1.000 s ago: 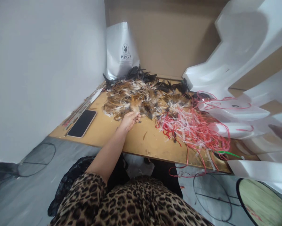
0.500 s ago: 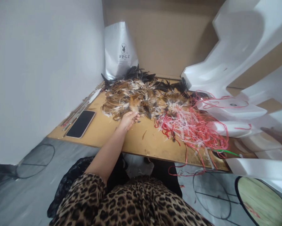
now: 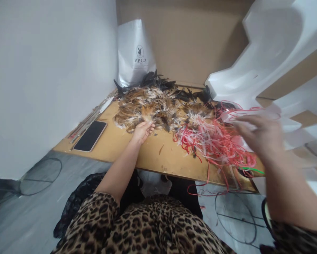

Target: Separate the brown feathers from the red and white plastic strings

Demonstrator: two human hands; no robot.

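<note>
My left hand [image 3: 144, 131] is closed in a pinch on a light-brown feather [image 3: 147, 113], just in front of the feather pile. The brown and whitish feathers [image 3: 132, 114] lie heaped on the wooden table [image 3: 158, 155], with black feathers [image 3: 155, 82] along the back. At the right my right hand [image 3: 261, 135], blurred, is raised above the tangle of red and white strings [image 3: 213, 141]. Its thumb and fingers look apart, and I see nothing between them.
A white moulded machine body [image 3: 269, 60] rises at the right. To the left lie a phone [image 3: 91, 136] and thin rods [image 3: 86, 124] along the wall. At the back a silver-white bag [image 3: 133, 49] stands upright. Red strings hang over the front edge above a wire ring [image 3: 236, 218].
My right hand has come into view from the right, over the strings and in front of the white machine. My left hand keeps its pinch on the feather, nearly in the same place.
</note>
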